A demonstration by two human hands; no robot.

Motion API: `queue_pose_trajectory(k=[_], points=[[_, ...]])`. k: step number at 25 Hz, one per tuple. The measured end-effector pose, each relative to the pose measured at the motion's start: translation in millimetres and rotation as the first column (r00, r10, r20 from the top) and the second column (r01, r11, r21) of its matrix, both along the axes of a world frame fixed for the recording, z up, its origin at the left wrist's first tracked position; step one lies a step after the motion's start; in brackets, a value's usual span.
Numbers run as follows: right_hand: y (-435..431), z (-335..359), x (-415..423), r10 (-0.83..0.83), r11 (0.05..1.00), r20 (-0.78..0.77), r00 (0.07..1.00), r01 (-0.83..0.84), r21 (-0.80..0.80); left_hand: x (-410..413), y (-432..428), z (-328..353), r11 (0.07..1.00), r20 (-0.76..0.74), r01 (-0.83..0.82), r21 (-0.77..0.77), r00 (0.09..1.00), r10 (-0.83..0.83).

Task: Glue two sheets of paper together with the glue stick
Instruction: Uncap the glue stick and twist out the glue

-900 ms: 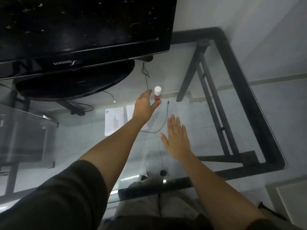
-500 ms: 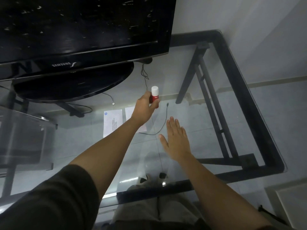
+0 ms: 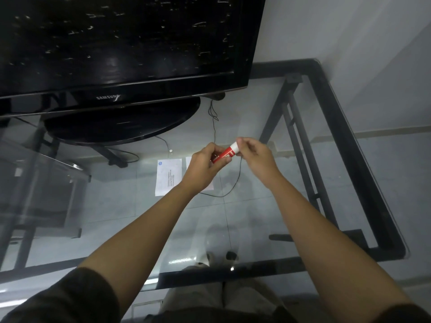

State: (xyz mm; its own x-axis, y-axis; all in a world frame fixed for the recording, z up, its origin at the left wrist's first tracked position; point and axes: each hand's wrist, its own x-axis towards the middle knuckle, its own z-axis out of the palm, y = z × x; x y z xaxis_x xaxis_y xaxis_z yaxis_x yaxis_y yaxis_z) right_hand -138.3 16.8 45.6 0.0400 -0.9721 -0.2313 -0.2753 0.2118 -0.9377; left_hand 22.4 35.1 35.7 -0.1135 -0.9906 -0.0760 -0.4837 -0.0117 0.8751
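Observation:
A red glue stick (image 3: 224, 155) with a white cap is tilted above the glass table, its cap pointing up and to the right. My left hand (image 3: 205, 166) grips its red body. The fingertips of my right hand (image 3: 254, 155) pinch the white cap. One white sheet of paper (image 3: 168, 176) with small print lies flat on the glass. A second sheet (image 3: 190, 160) lies to its right, mostly hidden under my left hand.
A large black television (image 3: 121, 47) on a round stand (image 3: 121, 124) fills the far left. A thin black cable (image 3: 235, 183) loops over the glass beside the sheets. The glass table (image 3: 291, 206) has a black frame (image 3: 345, 145) at the right and near edges.
My left hand has lifted the glue stick and tilted it toward me. My right hand has risen off the glass and closed its fingertips on the cap.

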Motion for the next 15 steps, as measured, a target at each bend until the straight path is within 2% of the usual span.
queue_pose_trajectory(k=[3,7,8,10,12,15], points=[[-5.1,2.6,-2.1,0.062,0.997,-0.077,0.995,-0.065,-0.044,-0.3,2.6,2.0,1.0,0.016,0.006,-0.004,1.0,-0.006],[-19.0,-1.9,-10.9,-0.119,0.989,-0.091,0.989,0.111,-0.093,11.3,8.1,-0.7,0.998,0.014,-0.053,0.032,0.999,0.053],[-21.9,-5.1,-14.8,-0.13,0.985,-0.133,0.983,0.113,-0.13,15.8,10.8,-2.0,0.996,0.018,-0.076,0.048,0.997,0.075],[-24.6,-16.7,-20.0,-0.061,0.982,-0.307,0.95,0.002,-0.188,23.4,16.1,-4.5,0.991,0.013,-0.114,0.071,0.993,0.114],[-25.1,-31.8,-18.7,0.022,0.979,-0.47,0.882,-0.114,-0.168,28.5,19.8,-5.2,0.989,0.016,-0.127,0.073,0.992,0.126],[-26.8,-45.9,-16.1,0.085,0.986,-0.546,0.834,-0.149,-0.074,33.1,22.9,-5.8,0.99,0.023,-0.128,0.064,0.992,0.127]])
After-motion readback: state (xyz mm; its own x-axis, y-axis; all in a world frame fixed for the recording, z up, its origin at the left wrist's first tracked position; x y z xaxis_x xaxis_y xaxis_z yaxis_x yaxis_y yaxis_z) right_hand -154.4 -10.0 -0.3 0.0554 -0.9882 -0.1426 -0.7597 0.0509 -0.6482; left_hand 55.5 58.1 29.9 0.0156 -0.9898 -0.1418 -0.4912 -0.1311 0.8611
